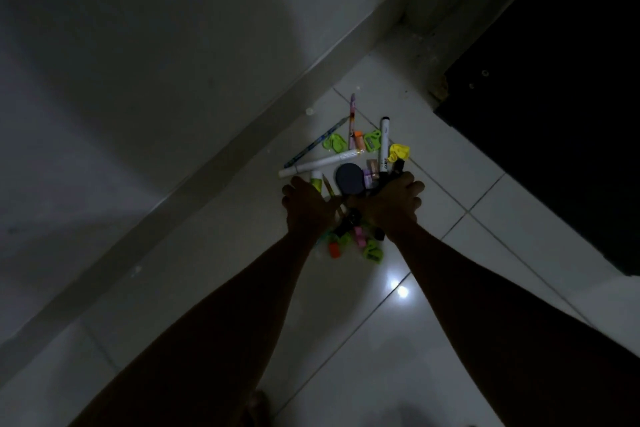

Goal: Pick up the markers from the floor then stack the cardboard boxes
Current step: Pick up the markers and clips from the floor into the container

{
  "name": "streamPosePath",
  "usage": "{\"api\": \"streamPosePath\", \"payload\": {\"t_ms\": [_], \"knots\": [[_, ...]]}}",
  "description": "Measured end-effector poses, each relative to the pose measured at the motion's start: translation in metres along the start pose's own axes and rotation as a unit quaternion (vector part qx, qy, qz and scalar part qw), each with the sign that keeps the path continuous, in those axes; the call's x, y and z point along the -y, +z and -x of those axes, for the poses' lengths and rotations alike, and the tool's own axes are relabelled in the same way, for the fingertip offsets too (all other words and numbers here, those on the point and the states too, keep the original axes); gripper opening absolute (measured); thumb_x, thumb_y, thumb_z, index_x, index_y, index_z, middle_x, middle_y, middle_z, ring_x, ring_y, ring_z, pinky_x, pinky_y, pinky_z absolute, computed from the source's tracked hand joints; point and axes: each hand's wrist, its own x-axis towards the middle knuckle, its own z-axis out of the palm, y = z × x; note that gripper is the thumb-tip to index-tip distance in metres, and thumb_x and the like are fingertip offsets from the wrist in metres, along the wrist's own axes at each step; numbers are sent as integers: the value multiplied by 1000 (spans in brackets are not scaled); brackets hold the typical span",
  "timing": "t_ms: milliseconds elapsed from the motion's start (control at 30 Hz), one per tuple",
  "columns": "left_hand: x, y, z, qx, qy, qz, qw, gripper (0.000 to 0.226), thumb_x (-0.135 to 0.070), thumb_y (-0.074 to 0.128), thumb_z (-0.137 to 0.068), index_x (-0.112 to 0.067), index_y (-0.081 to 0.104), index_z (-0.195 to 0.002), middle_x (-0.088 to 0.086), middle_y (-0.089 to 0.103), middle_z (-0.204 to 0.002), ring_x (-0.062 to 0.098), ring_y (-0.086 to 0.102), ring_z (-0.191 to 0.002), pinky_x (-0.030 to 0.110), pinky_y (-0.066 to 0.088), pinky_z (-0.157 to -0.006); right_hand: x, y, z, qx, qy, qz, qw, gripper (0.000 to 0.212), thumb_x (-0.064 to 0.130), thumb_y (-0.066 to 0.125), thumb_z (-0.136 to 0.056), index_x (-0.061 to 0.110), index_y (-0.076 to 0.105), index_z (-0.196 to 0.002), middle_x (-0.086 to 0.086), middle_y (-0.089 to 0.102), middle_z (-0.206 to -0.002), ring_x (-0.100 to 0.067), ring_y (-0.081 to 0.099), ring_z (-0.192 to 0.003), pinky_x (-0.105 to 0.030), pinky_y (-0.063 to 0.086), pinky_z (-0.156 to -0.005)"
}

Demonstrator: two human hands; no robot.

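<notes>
1. Grey wall [138,45] fills the left half of the dim room and meets the floor along a pale skirting board [207,177] that runs diagonally up to the right.
2. White glossy floor tiles [450,340] with thin dark joints carry a bright spot of reflected light [398,288].
3. Stationery lies in a heap on the tiles near the skirting. A blue pencil [315,142] and a long white marker [318,163] lie side by side at its left edge.
4. The person's left hand [308,204] is over the near-left of the heap, knuckles up and fingers curled down. Whether it holds anything cannot be told in the gloom.
5. At the heap's middle are a dark round disc [349,178], a pink pen [352,121], green sharpeners [334,142] and a white marker with a black cap [384,142].
6. The right hand [388,204] is closed in a fist round a dark marker [398,166], whose end juts past the knuckles, just beside a crumpled yellow scrap [398,152].
7. Between the wrists lie an orange piece [334,250] and another green sharpener [373,253].
8. At far right, a black panel [554,97] stands on the tiles, its detail lost in shadow.
</notes>
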Motion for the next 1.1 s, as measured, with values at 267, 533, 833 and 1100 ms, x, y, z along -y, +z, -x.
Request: {"api": "streamPosePath", "payload": {"t_ms": [267,533,833,1100], "knots": [[-15,7,4,-8,43,-24,999,56,-19,61,-92,7,33,-132,22,41,-135,35,45,-124,39,39,-103,-1,0,-4,33,-41,-42,998,78,15,85,-63,2,37,-123,-18,44,-125,-35,49,-114,-46,49,-94],[-13,9,-4,-22,-3,101,995,46,-14,65,-87,4,46,-126,21,53,-129,37,52,-120,42,44,-94,-6,-2,-5,59,-37,-30,997,60,16,77,-75,1,45,-124,-19,53,-127,-35,53,-117,-39,47,-90],[-30,14,-2,7,-73,285,956,37,-20,47,-97,6,53,-122,23,58,-127,36,56,-116,38,46,-93,-2,4,14,159,-24,-25,987,35,9,67,-83,3,60,-117,-13,63,-116,-31,59,-109,-30,45,-78],[-52,19,-11,17,-105,208,972,96,-57,57,-86,7,16,-145,23,28,-147,36,32,-135,42,33,-112,-11,3,20,88,1,-48,995,39,16,72,-77,8,61,-113,-13,66,-110,-32,63,-104,-37,54,-84]]}}
